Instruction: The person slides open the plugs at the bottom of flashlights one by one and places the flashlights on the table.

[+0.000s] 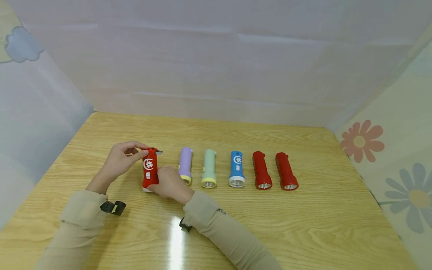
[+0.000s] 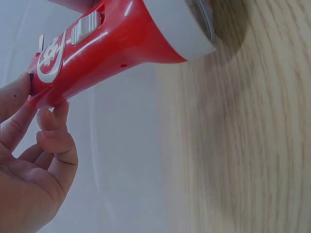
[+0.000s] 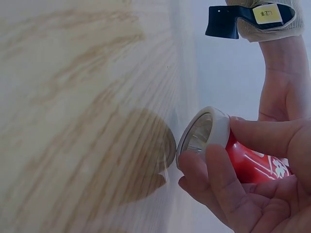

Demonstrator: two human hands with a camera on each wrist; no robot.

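Observation:
Both hands hold a red flashlight (image 1: 147, 171) with a white emblem, a white slide switch and a white lens rim. At its tail end, the thumb and fingers of my left hand (image 1: 119, 159) pinch the casing. Metal plug prongs (image 1: 159, 152) stick out sideways from that end. My right hand (image 1: 168, 182) grips the head end, with thumb and fingers on either side of the white rim (image 3: 221, 127) in the right wrist view. The left wrist view has the flashlight tilted, its head close to the wooden tabletop.
To the right lie a purple flashlight (image 1: 185, 163), a green one (image 1: 209, 165), a blue one (image 1: 237, 168) and two plain red flashlights (image 1: 260, 167), lenses facing the near side. Behind the wooden table (image 1: 216, 225) rises a pale wall covering (image 1: 216, 75).

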